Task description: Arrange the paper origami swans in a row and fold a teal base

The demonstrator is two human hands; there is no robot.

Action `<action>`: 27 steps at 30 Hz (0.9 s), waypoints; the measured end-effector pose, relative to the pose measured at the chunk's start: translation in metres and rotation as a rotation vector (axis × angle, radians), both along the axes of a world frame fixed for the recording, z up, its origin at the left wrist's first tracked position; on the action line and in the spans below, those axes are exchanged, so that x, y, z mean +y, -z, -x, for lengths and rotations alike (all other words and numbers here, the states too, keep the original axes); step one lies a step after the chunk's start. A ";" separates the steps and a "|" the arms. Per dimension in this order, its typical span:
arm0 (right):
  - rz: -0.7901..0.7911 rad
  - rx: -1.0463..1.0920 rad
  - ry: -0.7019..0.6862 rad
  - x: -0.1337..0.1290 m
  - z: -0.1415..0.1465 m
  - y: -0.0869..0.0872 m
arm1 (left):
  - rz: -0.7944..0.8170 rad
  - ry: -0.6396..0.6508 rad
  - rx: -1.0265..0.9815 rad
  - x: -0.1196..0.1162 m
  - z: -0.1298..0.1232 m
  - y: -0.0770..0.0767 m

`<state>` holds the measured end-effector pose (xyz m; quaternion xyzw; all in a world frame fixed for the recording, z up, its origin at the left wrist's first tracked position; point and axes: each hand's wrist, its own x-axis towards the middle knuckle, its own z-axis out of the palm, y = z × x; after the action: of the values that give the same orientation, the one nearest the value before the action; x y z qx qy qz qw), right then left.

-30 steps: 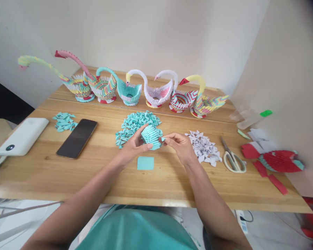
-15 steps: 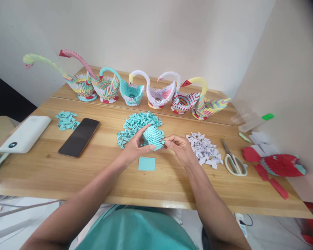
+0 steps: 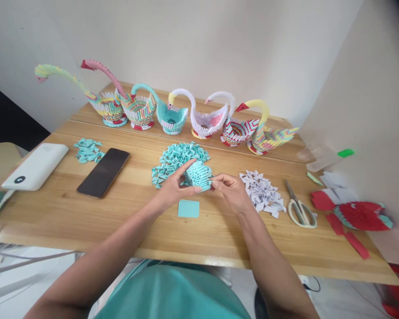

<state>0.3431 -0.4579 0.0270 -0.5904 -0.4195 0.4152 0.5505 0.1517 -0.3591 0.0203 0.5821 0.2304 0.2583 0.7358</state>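
Note:
My left hand (image 3: 175, 188) holds a turquoise piece of modular origami (image 3: 199, 174), thumb along its near side and fingers behind it. The piece is built of many small folded paper units in rows. At its right edge, the thumb and forefinger of my right hand (image 3: 231, 189) are pinched together, touching the outer units; a small turquoise paper unit seems to be between the fingertips, mostly hidden. Behind the piece lies a heap of loose turquoise paper units (image 3: 173, 157). A flat turquoise paper rectangle (image 3: 188, 208) lies just in front of my hands.
Several origami swans (image 3: 173, 117) stand along the back. On the left are a white power bank (image 3: 36, 166) with a cable, a black phone (image 3: 103, 173) and a small turquoise pile (image 3: 88, 150). To the right lie white paper units (image 3: 263, 192), scissors (image 3: 299, 208) and a red origami fish (image 3: 362, 215).
The whole view has shifted slightly, so things appear a little farther right. Both hands keep nearly the same pose on the turquoise origami piece.

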 end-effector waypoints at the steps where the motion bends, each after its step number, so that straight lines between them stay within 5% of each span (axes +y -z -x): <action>1: 0.003 -0.016 -0.009 0.000 0.000 -0.001 | -0.006 0.002 0.004 0.000 0.000 0.000; 8: 0.026 -0.122 -0.091 -0.004 -0.002 -0.008 | -0.084 -0.030 0.060 0.000 0.000 0.005; 13: 0.003 -0.338 0.019 -0.006 0.005 -0.004 | -0.172 -0.109 0.120 0.002 -0.002 0.011; 20: -0.037 -0.089 0.065 0.000 0.010 0.004 | 0.047 -0.088 0.015 0.000 -0.006 0.015; 27: -0.075 -0.086 0.053 0.000 0.013 0.001 | 0.207 -0.065 -0.079 -0.004 -0.007 0.010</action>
<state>0.3305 -0.4580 0.0262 -0.5976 -0.4422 0.3589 0.5644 0.1582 -0.3636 0.0098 0.4846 0.2453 0.2798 0.7916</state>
